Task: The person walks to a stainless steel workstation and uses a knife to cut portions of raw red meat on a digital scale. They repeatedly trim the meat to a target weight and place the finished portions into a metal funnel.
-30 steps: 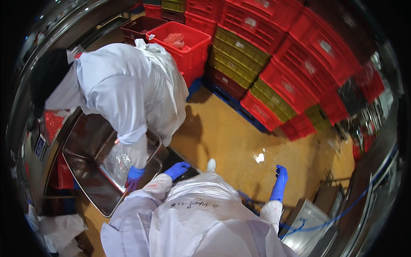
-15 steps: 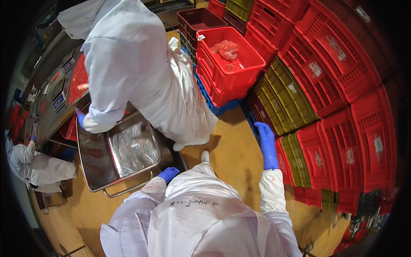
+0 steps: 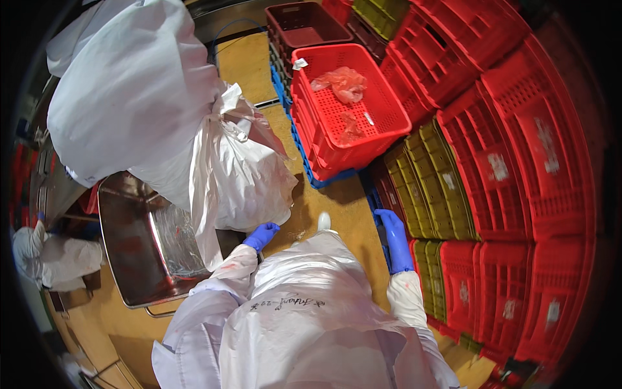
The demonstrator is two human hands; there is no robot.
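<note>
My left hand (image 3: 261,237), in a blue glove, hangs beside my apron, its fingers curled together with nothing visible in them. It is near the lower back of a co-worker's white apron (image 3: 246,175). My right hand (image 3: 395,241), also gloved in blue, is held out with its fingers stretched and bent slightly forward, holding nothing. It is beside the stacked crates, nearest a low blue pallet edge (image 3: 378,211). A red crate (image 3: 353,159) with crumpled pinkish plastic film (image 3: 343,84) in it stands ahead of me.
Red crates (image 3: 495,162) and olive crates (image 3: 431,178) are stacked high along my right. A metal tub cart (image 3: 126,243) with clear plastic in it stands at left, partly hidden by the bending co-worker. Another person (image 3: 58,256) is farther left. A dark red crate (image 3: 301,26) stands behind the red one.
The red crate and co-worker appear larger and closer, and the co-worker and tub cart have shifted left in view. My left hand has swung forward; the right stays out beside the crates.
</note>
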